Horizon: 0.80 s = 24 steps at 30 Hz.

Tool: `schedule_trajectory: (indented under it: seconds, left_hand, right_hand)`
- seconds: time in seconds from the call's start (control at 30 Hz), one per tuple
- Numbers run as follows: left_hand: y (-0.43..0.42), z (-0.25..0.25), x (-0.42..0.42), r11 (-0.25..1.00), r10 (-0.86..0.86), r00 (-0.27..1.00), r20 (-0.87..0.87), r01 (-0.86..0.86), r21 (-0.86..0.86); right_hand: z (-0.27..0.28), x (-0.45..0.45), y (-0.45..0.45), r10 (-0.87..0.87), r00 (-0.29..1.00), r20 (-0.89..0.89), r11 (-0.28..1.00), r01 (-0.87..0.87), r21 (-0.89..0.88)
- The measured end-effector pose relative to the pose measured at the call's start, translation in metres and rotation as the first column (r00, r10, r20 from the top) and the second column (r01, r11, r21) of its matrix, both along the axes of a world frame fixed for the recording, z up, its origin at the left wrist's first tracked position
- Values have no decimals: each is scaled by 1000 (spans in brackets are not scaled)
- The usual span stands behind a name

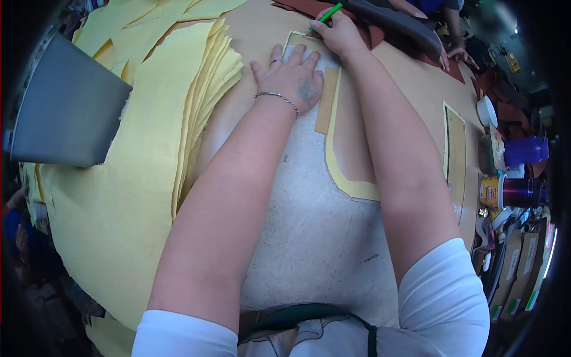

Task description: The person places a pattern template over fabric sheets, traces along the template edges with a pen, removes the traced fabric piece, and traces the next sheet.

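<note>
My left hand (290, 80) lies flat with its fingers spread on a template with a yellow edge (351, 187), near the top centre. A bracelet and a ring are on it. Just beyond it, my right hand (342, 34) is closed around a green pen (327, 16), whose lower end is by the template's far edge. A tan strip (325, 101) runs along the template beside my left hand. Brown sheet material (354, 119) lies under and around the template.
A stack of yellow sheets (143, 131) spreads over the left side, with a grey bin (68, 107) on it. Another narrow template (455, 154), a white bowl (486, 111) and jars (491, 191) are at the right. Another person's hands (461, 56) rest near dark red pieces at the upper right.
</note>
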State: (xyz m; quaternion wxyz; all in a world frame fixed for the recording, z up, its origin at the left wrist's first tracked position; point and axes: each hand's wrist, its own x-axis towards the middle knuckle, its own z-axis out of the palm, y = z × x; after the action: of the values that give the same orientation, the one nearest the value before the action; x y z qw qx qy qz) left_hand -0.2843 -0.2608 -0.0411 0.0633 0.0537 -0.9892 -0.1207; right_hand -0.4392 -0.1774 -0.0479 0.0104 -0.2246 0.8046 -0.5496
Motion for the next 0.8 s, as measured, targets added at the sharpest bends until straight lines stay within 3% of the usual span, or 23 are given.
schedule_trajectory:
  seconds: [0.1, 0.2, 0.33, 0.47, 0.57, 0.67, 0.73, 0.8]
  left_hand:
    - [2, 3, 1, 1000, -4, 1000, 15, 4, -7]
    - [1, 2, 1, 1000, 3, 1000, 24, -3, -21]
    - [3, 6, 2, 1000, 1, 999, 38, 0, -30]
    - [3, 4, 1, 999, -3, 999, 39, 5, -43]
    - [3, 6, 1, 1000, -8, 999, 34, 9, -22]
    - [2, 4, 2, 1000, -15, 1000, 22, 15, 19]
    - [2, 3, 1, 1000, -14, 1000, 18, 13, 25]
    - [3, 4, 1, 1000, -7, 1000, 28, 6, 21]
  right_hand:
    - [14, 13, 46, -145, 959, -246, 947, 206, 246]
    - [7, 32, 68, -236, 964, 121, 944, 257, -208]
    - [-15, 33, 63, -295, 936, -190, 955, 287, -72]
    - [6, 65, 54, -315, 921, -231, 938, 338, 71]
    - [14, 97, 48, -269, 912, -311, 905, 349, 243]
    - [12, 139, 48, -163, 872, -461, 908, 316, 276]
    - [13, 171, 54, -39, 803, -595, 933, 242, 266]
    - [18, 201, 65, 138, 822, -553, 932, 82, 354]
